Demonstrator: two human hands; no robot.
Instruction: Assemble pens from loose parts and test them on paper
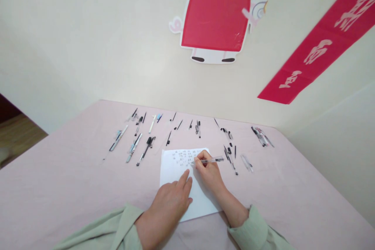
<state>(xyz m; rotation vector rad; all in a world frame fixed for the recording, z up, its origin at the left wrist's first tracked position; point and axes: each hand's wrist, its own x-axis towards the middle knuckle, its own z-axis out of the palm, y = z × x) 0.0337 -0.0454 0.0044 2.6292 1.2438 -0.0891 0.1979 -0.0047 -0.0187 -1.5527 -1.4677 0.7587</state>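
While left grip (173, 198) rests unclenched on paper (202, 202) | right grip (210, 175) clamped on pen (216, 159) | tip leftward, axis nearly crosswise

1. Beyond your fingers (184, 179) rises a plain off-white wall (88, 47).
2. Well above your fingers, it carries a red-and-pink cartoon cutout (216, 17).
3. Up and right of them, you have a slanting red banner (331, 38) with pale characters.
4. Around your fingers spreads a pale pink-covered table (73, 187).
5. Far left of them, you see brown floor (23, 134).
6. Your light is soft, even.
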